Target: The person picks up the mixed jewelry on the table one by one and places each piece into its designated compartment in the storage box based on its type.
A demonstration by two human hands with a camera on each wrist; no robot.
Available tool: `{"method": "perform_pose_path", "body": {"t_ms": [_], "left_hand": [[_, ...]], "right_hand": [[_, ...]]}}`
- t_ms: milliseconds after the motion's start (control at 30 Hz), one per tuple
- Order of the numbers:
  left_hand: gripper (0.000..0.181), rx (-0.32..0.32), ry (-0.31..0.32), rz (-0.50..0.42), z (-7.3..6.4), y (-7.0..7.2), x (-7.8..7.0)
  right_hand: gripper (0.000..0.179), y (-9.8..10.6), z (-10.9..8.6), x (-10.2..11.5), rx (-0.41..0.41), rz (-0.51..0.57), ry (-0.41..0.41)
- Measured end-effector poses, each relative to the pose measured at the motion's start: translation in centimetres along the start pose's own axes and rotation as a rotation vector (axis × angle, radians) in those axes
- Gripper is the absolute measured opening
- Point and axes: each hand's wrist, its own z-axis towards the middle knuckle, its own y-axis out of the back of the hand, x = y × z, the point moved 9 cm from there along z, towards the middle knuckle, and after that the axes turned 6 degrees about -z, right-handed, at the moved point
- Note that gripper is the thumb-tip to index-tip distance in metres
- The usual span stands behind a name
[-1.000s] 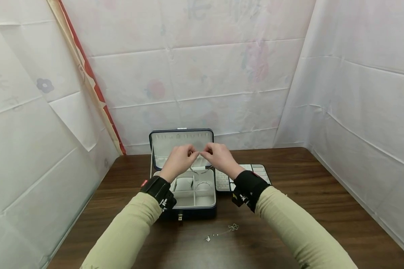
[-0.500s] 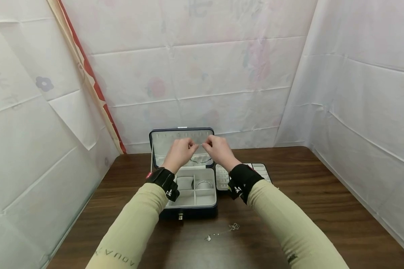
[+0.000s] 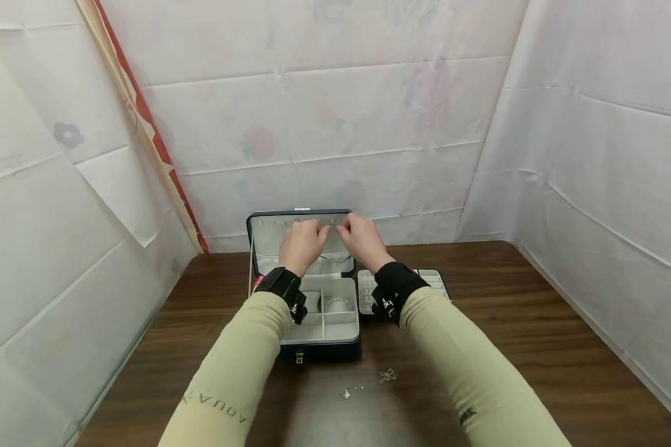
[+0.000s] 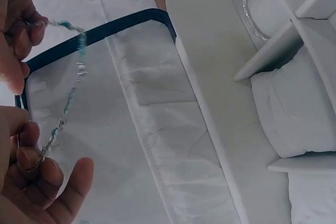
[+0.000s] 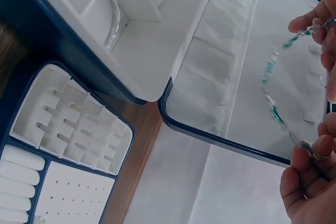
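A silver and teal bracelet (image 4: 80,69) hangs in a curve between my two hands, in front of the raised lid (image 3: 268,233) of a dark blue jewelry box (image 3: 321,351). My left hand (image 3: 302,243) pinches one end between thumb and fingers. At the other end, my right hand (image 5: 310,177) pinches the bracelet too. Both hands are close together near the lid's upper part, fingertips a small gap apart. Small tabs line the lid's pale inside in the wrist views. The fingers partly cover the bracelet's ends.
Inside the box's compartments are a silver bangle (image 5: 114,19) and a white cushion (image 4: 294,106). A white organizer tray (image 5: 73,114) stands right of the box. On the table nearer me lies a thin silver necklace (image 3: 388,375) with a small pendant (image 3: 345,394).
Both hands have moved forward and up, from over the compartments to the upper part of the lid, carrying the bracelet between them. The box, tray and necklace stay in place.
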Motion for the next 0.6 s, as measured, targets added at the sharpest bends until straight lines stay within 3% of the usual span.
{"method": "perform_pose_path", "body": {"t_ms": [300,600], "left_hand": [[0.041,-0.052,-0.022,0.135,0.3,-0.45,0.02],[0.043,-0.149,-0.024,0.228,0.8,0.54,-0.23]], "right_hand": [[0.016,-0.63,0.28,-0.26,-0.002,-0.091,-0.015],[0.015,-0.26,0.76,-0.03,-0.021,-0.08,-0.016]]}}
